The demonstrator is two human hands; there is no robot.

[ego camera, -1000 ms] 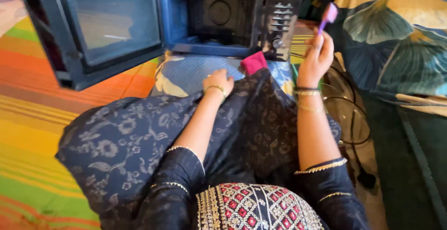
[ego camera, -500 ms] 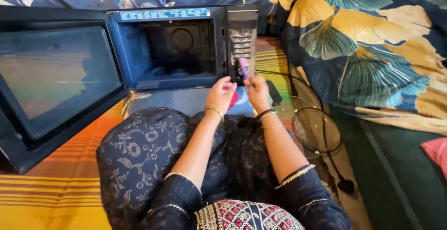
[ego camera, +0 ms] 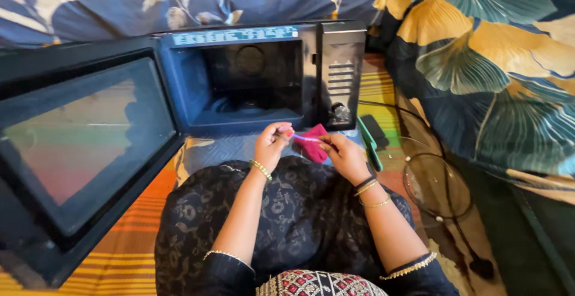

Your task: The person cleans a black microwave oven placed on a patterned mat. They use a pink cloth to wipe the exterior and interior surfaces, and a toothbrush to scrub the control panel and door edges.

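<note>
Two hands, left hand (ego camera: 271,146) and right hand (ego camera: 342,155), pinching a purple stick (ego camera: 305,139), striped mat (ego camera: 129,242), open microwave (ego camera: 251,74)

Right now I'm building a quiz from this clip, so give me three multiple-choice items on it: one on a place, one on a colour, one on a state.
1. Where does the black microwave oven stand?
A. on a high shelf
B. on the striped mat in front of the person
C. inside a cupboard

2. What colour is the small cloth at the right hand?
A. pink
B. white
C. yellow

3. How is the microwave's door?
A. shut
B. taken off
C. swung wide open

Key:
1 B, it sits low on the mat, just beyond the knees.
2 A, the cloth by the fingers is pink, next to the thin purple stick that the left hand pinches.
3 C, the door stands out to the left and the cavity shows.
</note>
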